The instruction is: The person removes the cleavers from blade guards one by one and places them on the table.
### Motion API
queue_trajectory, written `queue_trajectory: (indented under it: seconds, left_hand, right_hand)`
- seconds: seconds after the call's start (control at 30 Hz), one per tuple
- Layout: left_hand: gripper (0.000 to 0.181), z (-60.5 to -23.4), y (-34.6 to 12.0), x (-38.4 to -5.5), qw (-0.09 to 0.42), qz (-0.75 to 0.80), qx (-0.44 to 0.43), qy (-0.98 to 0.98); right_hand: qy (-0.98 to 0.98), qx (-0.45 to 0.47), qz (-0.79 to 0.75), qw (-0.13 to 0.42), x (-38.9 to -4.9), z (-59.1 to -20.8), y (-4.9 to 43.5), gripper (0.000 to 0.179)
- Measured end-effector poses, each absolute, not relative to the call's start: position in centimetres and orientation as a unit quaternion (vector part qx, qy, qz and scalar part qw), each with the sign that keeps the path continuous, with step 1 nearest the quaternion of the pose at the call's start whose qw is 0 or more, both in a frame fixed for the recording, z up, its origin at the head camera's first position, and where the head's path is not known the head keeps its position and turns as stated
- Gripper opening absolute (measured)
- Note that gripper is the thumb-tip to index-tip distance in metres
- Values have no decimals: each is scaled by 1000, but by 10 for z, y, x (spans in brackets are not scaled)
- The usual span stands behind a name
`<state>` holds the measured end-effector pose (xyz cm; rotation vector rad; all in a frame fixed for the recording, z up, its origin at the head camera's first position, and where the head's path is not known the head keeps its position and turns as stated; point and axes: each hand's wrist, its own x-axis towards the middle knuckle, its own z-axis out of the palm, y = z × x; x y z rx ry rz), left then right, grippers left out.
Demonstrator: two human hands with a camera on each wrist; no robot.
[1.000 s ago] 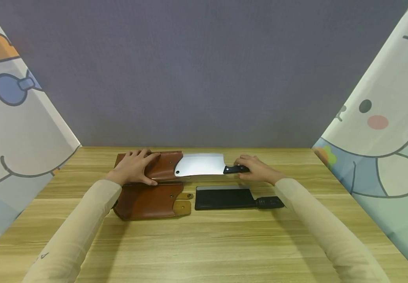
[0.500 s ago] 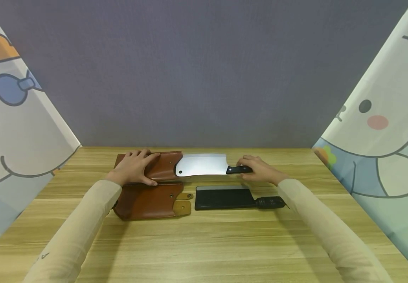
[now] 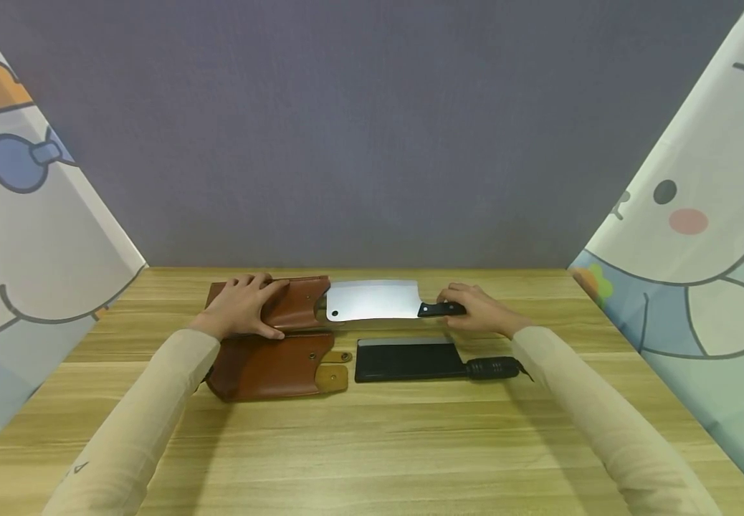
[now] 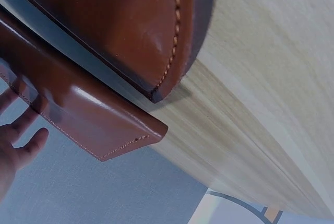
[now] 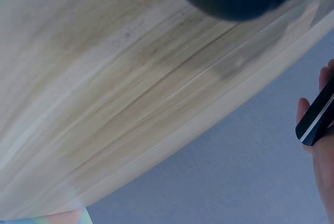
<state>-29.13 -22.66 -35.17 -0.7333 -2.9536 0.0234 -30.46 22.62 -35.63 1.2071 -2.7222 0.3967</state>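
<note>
In the head view, my left hand (image 3: 239, 304) spans the far brown leather sheath (image 3: 294, 304), fingers bent at its far edge and thumb at its near side. The left wrist view shows fingers against the stitched edge of this sheath (image 4: 94, 114). My right hand (image 3: 482, 312) grips the black handle (image 3: 446, 309) of a cleaver with a shiny steel blade (image 3: 372, 299). The blade lies flat, its holed front end right at the mouth of the sheath. At the edge of the right wrist view, fingers wrap the cleaver handle (image 5: 315, 117).
A second brown leather sheath (image 3: 269, 369) with tan snap straps lies nearer on the wooden table (image 3: 372, 444). Beside it is a second cleaver, with a black blade (image 3: 411, 362) and ridged black handle (image 3: 493, 368). A grey panel (image 3: 365, 143) rises behind the table.
My right hand has moved slightly right, drawing the cleaver along so its blade's front end slides out of the far sheath's mouth. The left hand and far sheath have barely moved.
</note>
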Motion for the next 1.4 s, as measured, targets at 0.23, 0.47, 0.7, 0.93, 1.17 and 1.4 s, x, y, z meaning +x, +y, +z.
queue_trajectory:
  seconds: [0.23,0.47,0.7,0.93,1.17,1.4]
  left_hand:
    - [103,-351,-228,-291,47,11,-238,-970]
    - [104,-349,-230,-293,49,13,-235,-971]
    - [104,-348,-230,-296,52,8,-229,-972]
    - [105,-351,-229,-297,53,6,-224,-973]
    - [105,-356,-228,-300,43,-5,-221,-974]
    - [106,-359,-228,-303,48,-3,-225,-973]
  right_hand:
    - [-895,411,144,93,-307,-358,235,28]
    - [-898,401,155,89,-308,-356,242,29]
    - [-903,393,151,89,-307,-354,249,28]
    - [-901,393,155,96,-307,-355,257,26]
    - [-910,376,150,86,-305,-358,262,28]
    - [-917,366,139,80,-302,-362,264,29]
